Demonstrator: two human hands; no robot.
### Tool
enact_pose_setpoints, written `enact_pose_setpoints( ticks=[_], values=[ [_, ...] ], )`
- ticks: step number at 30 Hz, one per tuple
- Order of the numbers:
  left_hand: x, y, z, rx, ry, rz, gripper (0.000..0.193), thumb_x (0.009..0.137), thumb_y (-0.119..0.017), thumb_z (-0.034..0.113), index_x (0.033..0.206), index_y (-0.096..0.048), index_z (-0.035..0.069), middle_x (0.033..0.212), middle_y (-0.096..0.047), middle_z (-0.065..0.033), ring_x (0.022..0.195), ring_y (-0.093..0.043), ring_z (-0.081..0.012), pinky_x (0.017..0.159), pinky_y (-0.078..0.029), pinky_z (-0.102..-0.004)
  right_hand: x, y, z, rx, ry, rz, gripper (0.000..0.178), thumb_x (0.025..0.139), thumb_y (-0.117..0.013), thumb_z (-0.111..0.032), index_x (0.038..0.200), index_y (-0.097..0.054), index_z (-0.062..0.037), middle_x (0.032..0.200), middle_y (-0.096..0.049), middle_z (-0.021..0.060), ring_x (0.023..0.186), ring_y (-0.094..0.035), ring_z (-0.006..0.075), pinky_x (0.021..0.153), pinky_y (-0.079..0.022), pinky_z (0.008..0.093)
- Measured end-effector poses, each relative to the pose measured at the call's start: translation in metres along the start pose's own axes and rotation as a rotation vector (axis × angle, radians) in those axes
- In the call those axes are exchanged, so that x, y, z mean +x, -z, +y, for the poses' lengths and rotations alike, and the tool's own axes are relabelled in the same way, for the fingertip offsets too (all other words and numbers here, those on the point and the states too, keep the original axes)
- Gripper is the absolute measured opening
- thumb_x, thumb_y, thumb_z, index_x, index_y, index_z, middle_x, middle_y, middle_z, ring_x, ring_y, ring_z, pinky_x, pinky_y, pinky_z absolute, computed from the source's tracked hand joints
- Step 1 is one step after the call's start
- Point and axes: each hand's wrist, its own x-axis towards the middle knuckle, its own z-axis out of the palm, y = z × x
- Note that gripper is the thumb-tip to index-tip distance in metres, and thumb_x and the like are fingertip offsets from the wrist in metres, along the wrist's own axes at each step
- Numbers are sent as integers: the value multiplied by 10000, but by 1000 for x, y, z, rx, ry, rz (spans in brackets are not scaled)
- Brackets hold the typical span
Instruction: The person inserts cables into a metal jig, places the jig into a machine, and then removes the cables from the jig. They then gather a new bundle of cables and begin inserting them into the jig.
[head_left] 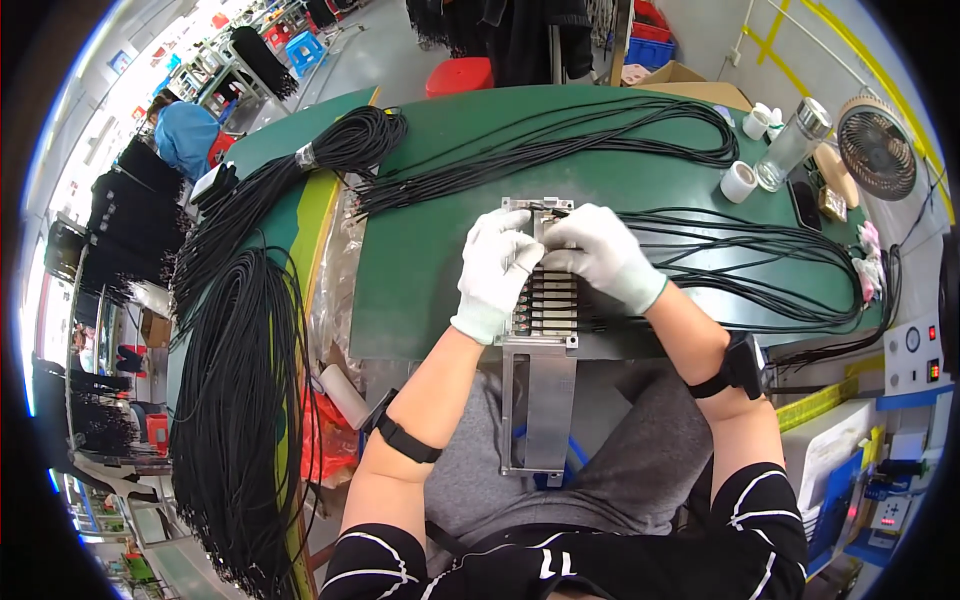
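A metal fixture (540,345) lies across the near edge of the green table, its lower part reaching out over my lap. Black cable ends (552,300) sit side by side in its slots, and their cables (740,245) run off to the right in long loops. Over the fixture's upper part, my left hand (494,268), in a white glove, is closed with fingertips pinched together. Just opposite, my right hand (603,255), also gloved, pinches at the same spot. Whatever lies between the fingertips is too small and covered to make out.
Thick bundles of black cable (245,400) hang over the table's left side. More cables (560,140) stretch across the back of the green table (430,290). At the right stand a glass bottle (793,145), white tape rolls (738,182) and a fan (876,147).
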Motion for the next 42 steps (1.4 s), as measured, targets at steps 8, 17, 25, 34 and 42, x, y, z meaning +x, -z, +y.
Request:
enact_pose_setpoints(
  ticks=[8, 17, 25, 34, 42],
  values=[
    [2, 13, -10, 257, 92, 94, 109, 870, -747, 159, 881, -719, 54, 1134, -709, -142, 1120, -614, -316, 1049, -429, -433, -10, 24, 10, -183, -191, -86, 117, 823, -735, -245, 834, -729, -129, 794, -696, 70, 819, -637, 313, 775, -500, 431],
    [-5, 7, -31, 367, 294, -61, 216, 974, -626, 275, 1041, -741, 105, 1061, -750, -78, 1033, -668, -249, 1160, -316, -448, -12, 30, 20, -336, -225, -141, 123, 847, -707, -267, 817, -729, -149, 776, -689, 50, 819, -631, 288, 771, -485, 416],
    [-5, 9, -28, 236, 338, -121, 251, 969, -621, 320, 1117, -745, 159, 1194, -708, -131, 1138, -625, -286, 1188, -270, -462, -16, 23, 22, -352, -198, -158, 115, 850, -704, -271, 820, -720, -161, 762, -679, 35, 808, -630, 281, 756, -477, 419],
    [-4, -4, 5, 671, -103, -261, 304, 884, -689, 427, 1142, -773, 288, 1434, -522, -228, 1320, -437, -439, 1175, -246, -540, -14, 18, 28, -470, -181, -12, 149, 811, -745, -289, 802, -686, -152, 762, -662, 28, 803, -625, 270, 768, -468, 405],
    [-10, -11, -15, 499, -103, -198, 263, 883, -698, 410, 1062, -798, 244, 1405, -564, -202, 1291, -472, -410, 1165, -260, -544, -11, 28, 60, -499, -241, 69, 174, 740, -796, -253, 818, -691, -138, 794, -657, 25, 853, -615, 272, 777, -473, 390]
  ],
)
